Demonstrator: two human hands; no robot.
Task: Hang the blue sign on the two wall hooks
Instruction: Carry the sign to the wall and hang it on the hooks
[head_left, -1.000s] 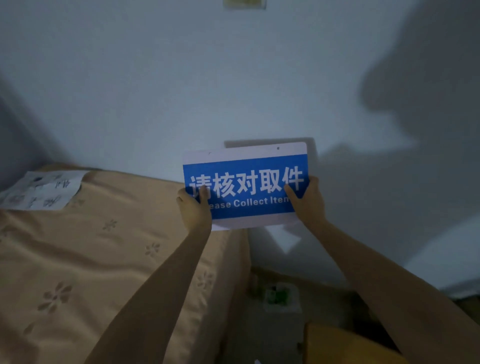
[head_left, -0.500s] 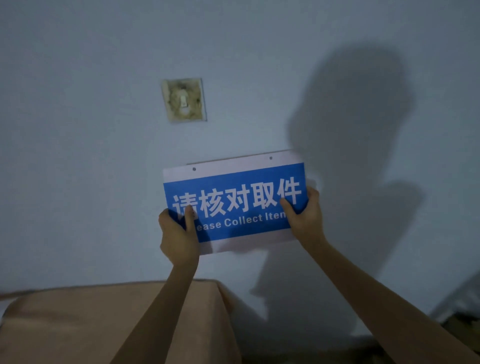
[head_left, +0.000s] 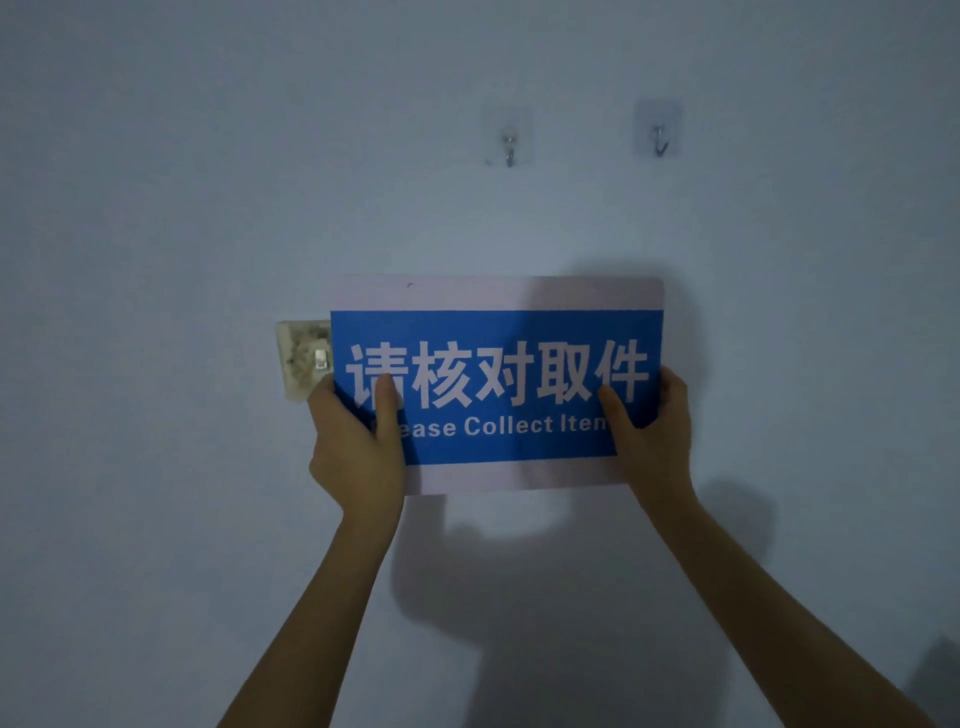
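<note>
Pale, dim wall (head_left: 208, 208) fills the whole view, bare except for two adhesive hooks and an old switch plate (head_left: 301, 358). Both hands hold the blue sign (head_left: 498, 384) flat in front of the wall: the left hand (head_left: 353, 447) clamps its lower left corner, the right hand (head_left: 654, 431) its lower right, each with the thumb on the printed face and the other fingers (head_left: 387, 405) hidden behind the board. The sign sits level, long axis side to side, text upright and facing the person, its white top strip uppermost. One small hole (head_left: 410, 286) shows in that strip above the left thumb; a matching right-hand hole I cannot make out. The left hook (head_left: 509, 150) and right hook (head_left: 660, 143) sit well above the fingers and somewhat to their right. The step in hand looks like the carry up to the hooks. Next, the sign likely needs raising and shifting right until the holes meet the hook tips, staying level.
</note>
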